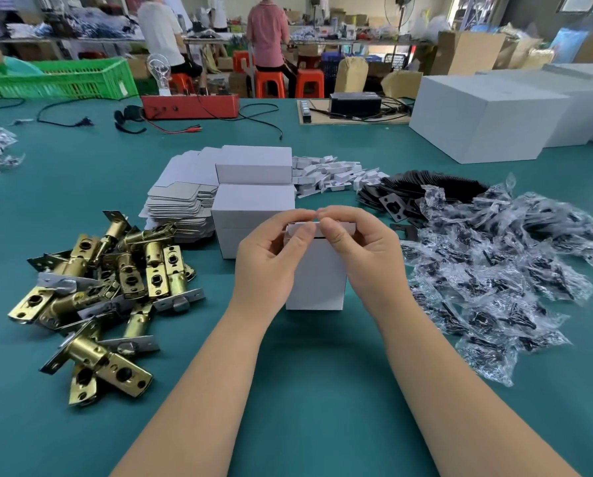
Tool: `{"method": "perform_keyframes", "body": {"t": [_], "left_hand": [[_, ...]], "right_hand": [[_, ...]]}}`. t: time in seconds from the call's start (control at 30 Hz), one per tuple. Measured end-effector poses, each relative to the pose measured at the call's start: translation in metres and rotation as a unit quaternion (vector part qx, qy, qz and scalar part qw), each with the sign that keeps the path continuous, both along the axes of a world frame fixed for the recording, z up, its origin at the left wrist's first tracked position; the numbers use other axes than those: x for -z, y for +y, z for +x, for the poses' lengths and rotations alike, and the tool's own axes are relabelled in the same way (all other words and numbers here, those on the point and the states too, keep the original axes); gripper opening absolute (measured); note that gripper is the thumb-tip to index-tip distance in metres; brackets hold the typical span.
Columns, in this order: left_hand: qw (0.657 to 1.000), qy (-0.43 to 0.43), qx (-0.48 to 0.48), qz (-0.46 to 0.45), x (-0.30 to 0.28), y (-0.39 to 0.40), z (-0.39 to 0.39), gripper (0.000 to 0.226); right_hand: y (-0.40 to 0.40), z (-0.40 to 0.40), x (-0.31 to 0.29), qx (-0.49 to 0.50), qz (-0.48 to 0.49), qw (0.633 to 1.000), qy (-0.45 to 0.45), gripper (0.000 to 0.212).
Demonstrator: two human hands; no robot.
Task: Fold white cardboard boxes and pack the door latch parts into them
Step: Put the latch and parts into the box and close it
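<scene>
A small white cardboard box stands upright on the green table in front of me. My left hand grips its upper left side, thumb on the top flap. My right hand grips the upper right, fingers curled over the top edge. Both hands hide the box's top opening. A heap of brass door latches lies to the left. Flat white box blanks are stacked behind it, with folded white boxes beside them.
Clear bags of black screws spread at the right, black plates and small white parts behind them. Large white cartons stand at the far right. A red device with cables and a green crate sit at the back. Two people sit beyond the table.
</scene>
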State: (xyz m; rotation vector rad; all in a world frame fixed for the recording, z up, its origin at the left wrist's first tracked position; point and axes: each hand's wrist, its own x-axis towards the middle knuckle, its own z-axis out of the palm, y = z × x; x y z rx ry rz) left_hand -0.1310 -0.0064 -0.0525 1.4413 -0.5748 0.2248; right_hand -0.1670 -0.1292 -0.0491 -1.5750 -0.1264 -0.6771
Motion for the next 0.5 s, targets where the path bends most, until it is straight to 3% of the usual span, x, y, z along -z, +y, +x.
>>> {"method": "perform_keyframes", "body": {"t": [0.13,0.3,0.43,0.5], "left_hand": [[0.995,0.056,0.086,-0.013,-0.003,0.007,0.006,0.019],[0.976,0.159,0.145,-0.03,-0.002,0.011,0.012,0.016],[0.976,0.162,0.143,-0.019,-0.002,0.01,0.013,0.017],[0.977,0.151,0.15,-0.003,0.0,0.011,0.013,0.008]], "right_hand": [[-0.007,0.0,-0.003,-0.068,0.002,0.997,-0.022,0.015],[-0.014,0.001,-0.003,-0.074,-0.009,0.997,-0.013,0.023],[-0.018,0.002,0.001,-0.09,0.005,0.995,0.039,0.016],[-0.021,0.003,0.003,-0.115,0.003,0.991,0.062,0.024]]}}
